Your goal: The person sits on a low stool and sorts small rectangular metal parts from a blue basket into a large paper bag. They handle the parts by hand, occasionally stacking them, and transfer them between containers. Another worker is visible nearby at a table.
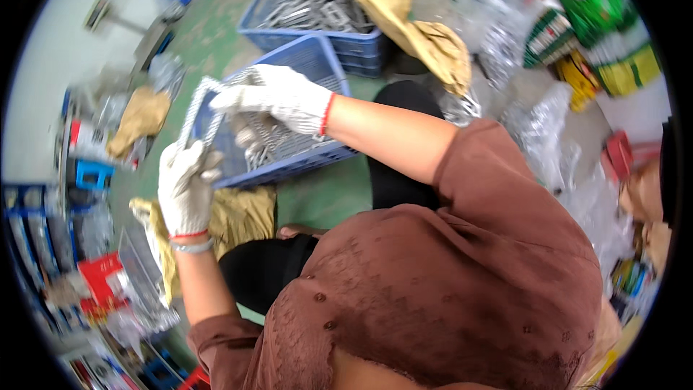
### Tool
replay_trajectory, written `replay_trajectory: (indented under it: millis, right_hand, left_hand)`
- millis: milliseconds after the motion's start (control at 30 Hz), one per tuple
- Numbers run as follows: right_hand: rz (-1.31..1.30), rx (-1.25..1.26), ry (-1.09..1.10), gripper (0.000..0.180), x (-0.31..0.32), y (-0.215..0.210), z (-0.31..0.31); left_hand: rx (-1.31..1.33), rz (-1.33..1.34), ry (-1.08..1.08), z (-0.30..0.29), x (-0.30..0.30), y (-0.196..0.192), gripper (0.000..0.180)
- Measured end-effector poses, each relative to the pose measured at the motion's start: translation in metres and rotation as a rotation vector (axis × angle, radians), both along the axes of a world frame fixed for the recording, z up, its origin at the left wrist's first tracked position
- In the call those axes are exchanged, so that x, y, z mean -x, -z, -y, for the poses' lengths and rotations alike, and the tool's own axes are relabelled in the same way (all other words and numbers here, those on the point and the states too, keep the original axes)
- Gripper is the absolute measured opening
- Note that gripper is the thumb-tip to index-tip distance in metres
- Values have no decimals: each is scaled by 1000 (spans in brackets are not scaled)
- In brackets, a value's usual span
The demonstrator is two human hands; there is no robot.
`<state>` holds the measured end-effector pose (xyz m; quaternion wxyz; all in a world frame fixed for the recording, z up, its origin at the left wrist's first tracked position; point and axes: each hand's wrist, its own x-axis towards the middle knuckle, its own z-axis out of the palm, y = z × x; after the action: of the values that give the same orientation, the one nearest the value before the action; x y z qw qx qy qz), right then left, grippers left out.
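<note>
Both my hands wear white knit gloves with red cuffs. A thin grey metal piece [192,111], shaped like a narrow U-frame, is stretched between them. My left hand [185,188] pinches its lower end. At its upper end, the fingers of my right hand [281,95] are closed on it, though motion blur smears the fingertips. Under my hands stands a blue plastic basket [326,58] holding some similar metal pieces [261,153], partly hidden by my right hand and arm.
Beyond it, a second blue crate [253,23] is heaped with grey metal parts [317,9]. Yellow woven sacks [440,50] lie beside the crate and near my left knee. Clear plastic bags [541,126] cover the right side. Shelving with bins [32,245] lines the left.
</note>
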<state>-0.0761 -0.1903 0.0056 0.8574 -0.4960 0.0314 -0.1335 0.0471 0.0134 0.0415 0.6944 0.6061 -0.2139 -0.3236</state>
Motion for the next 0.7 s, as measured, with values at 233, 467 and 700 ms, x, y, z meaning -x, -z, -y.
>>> replay_trajectory:
  millis: [233,467,700]
  right_hand:
    - [104,83,60,34,86,-22,67]
    - [-223,101,375,32,223,-6,110]
    - [-197,132,809,36,348,49,130]
  left_hand:
    - [-12,-12,325,88,27,-14,22]
    - [-52,4,778,201,118,3,28]
    - [-50,-355,1116,283,222,59,19]
